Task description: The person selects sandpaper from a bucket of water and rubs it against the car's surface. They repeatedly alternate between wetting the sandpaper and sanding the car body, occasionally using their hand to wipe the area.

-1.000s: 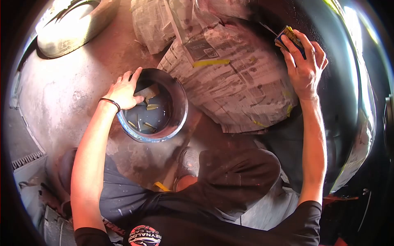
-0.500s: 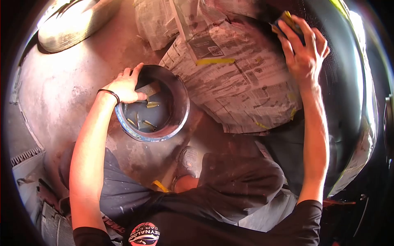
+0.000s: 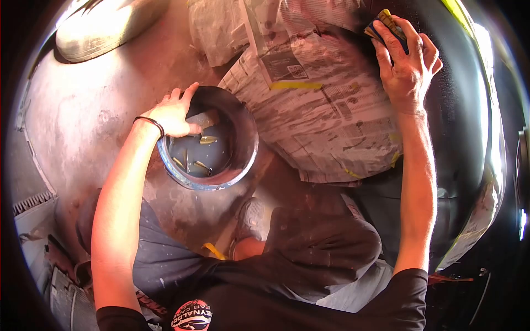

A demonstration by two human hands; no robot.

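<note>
My left hand (image 3: 171, 116) grips the rim of a dark bucket (image 3: 249, 135), its thumb over the inner side. Cloudy water (image 3: 215, 151) lies in the bucket, with a tan block (image 3: 204, 119) beside my thumb and several folded yellowish strips (image 3: 207, 140). At the upper right, my right hand (image 3: 408, 71) pinches a folded piece of sandpaper (image 3: 388, 25), dark blue with yellowish-brown edges. The sandpaper is against a dark, wet-looking car body panel (image 3: 441, 105); exact contact is hidden by the fingers.
Taped newspaper (image 3: 331, 121) covers a rounded shape between the bucket and panel. A tire (image 3: 105, 33) lies at the upper left on the stained floor (image 3: 72, 127). My bent leg (image 3: 326, 243) is below the newspaper. A masked edge (image 3: 475, 231) runs down the right.
My right hand has shifted slightly and the sandpaper has tilted in its fingers. The left hand keeps its place on the bucket, while the whole view has moved a little.
</note>
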